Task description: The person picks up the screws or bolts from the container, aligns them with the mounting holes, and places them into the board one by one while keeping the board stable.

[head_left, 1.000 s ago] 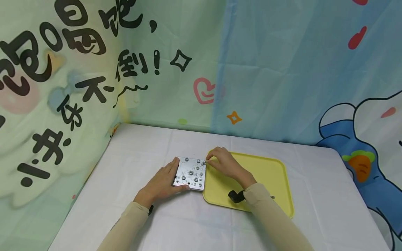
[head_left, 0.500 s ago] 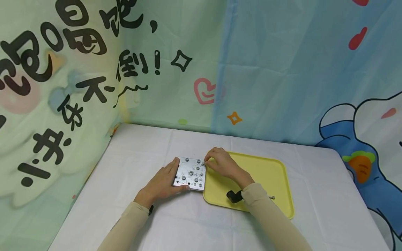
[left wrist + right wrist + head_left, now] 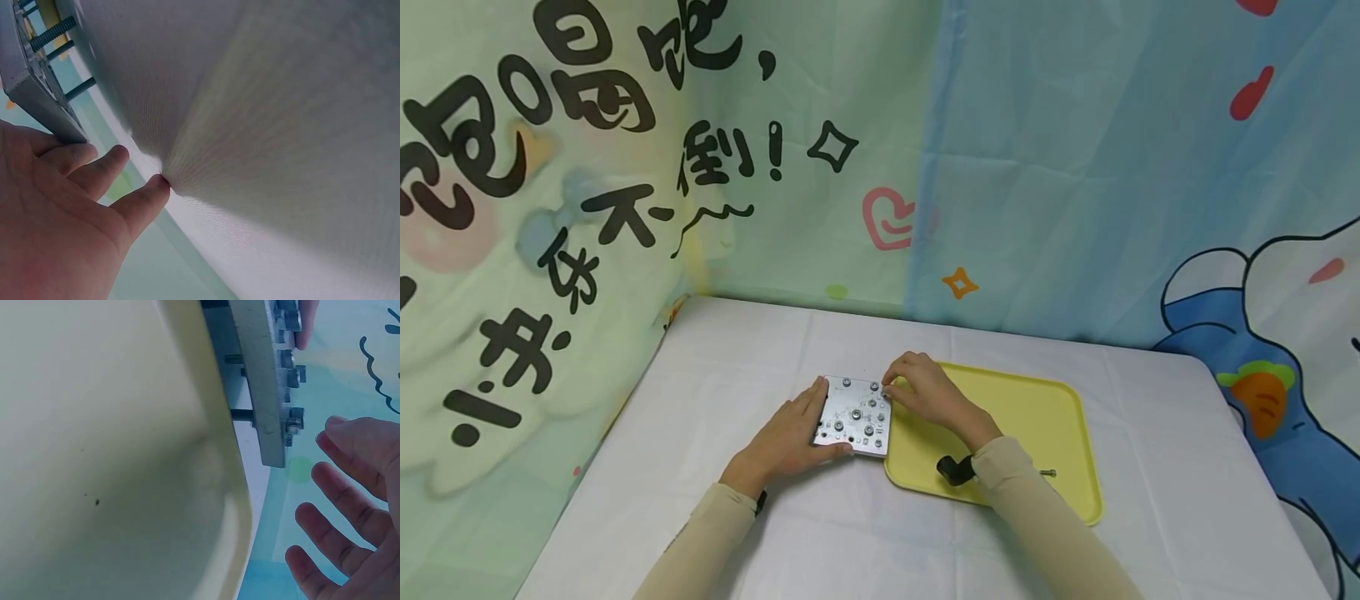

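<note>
A square metal plate [image 3: 844,400] with bolts [image 3: 857,414] of several sizes lies at the left end of the yellow tray. My left hand [image 3: 782,437] grips its left side, with the thumb along the front edge. In the left wrist view, threaded bolt shanks [image 3: 53,34] stick out from the plate's underside. My right hand [image 3: 934,392] is at the far right corner, thumb and index tips close together. The right wrist view shows a small gap between those fingertips [image 3: 340,427] and a bolt head [image 3: 296,417], and nothing visibly held.
The yellow tray [image 3: 1015,417] lies to the right of the plate, under my right forearm. One loose bolt [image 3: 1048,472] rests in it, partly hidden by my sleeve. White cloth [image 3: 737,333] covers the table, and printed curtains [image 3: 820,250] hang behind it.
My right hand has shifted slightly left at the plate's corner. The bolt that showed at its fingertips one second ago is now hidden by them in the head view. My left hand stays put.
</note>
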Tool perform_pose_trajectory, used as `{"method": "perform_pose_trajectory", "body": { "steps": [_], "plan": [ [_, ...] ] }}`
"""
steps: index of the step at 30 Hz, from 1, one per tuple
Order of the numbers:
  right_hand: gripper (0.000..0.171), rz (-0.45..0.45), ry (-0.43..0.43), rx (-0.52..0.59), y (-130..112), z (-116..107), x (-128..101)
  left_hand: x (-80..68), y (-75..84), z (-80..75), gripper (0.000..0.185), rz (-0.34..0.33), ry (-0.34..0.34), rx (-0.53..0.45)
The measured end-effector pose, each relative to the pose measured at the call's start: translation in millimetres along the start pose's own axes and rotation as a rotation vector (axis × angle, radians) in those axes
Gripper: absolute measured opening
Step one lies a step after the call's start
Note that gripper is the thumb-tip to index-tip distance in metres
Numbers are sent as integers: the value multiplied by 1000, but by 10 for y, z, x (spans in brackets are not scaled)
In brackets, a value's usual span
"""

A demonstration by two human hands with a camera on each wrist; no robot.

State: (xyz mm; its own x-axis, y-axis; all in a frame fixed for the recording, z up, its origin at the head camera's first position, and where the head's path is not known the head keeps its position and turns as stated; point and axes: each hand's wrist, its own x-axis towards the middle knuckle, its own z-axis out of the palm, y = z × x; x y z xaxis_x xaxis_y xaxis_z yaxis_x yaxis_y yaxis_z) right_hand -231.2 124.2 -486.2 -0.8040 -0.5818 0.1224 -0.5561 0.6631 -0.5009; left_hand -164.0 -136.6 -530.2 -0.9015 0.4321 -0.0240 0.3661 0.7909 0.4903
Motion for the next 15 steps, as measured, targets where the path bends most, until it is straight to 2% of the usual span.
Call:
{"method": "perform_pose_trajectory", "body": {
  "steps": [6,15],
  "plan": [
    [8,6,35,26,44,-94,-158,6,12,15,111,2,1,-2],
    [9,37,110,69,265,-336,-617,4,7,9,112,-4,-7,-9]
  ]
}}
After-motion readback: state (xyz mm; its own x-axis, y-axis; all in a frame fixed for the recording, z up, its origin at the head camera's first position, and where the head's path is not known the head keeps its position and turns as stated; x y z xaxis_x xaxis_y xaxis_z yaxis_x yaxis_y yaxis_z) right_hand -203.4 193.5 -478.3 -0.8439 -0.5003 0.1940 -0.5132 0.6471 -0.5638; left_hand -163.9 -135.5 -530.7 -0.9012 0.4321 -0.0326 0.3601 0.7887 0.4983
